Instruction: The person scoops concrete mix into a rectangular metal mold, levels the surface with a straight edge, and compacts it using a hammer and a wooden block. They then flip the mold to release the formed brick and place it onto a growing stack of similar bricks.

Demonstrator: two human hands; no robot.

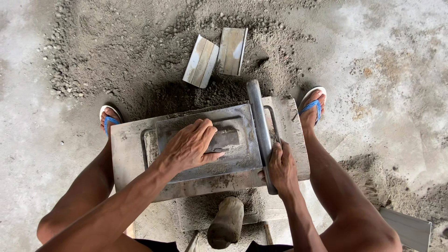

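My left hand (190, 145) lies on top of a grey metal press plate (242, 149), gripping the block-shaped handle (224, 139) at its centre. The plate sits in a cement-smeared metal mould frame (128, 154) on the ground between my legs. My right hand (282, 168) is closed around the near end of a long metal pipe lever (259, 121) that runs front to back along the mould's right side.
A heap of dark sandy cement mix (154, 60) lies beyond the mould, with two flat rectangular plates (217, 56) on it. My feet in blue sandals (312, 106) flank the mould. A cement-caked cylinder (227, 223) lies near my body. A grey board (407, 228) sits at the lower right.
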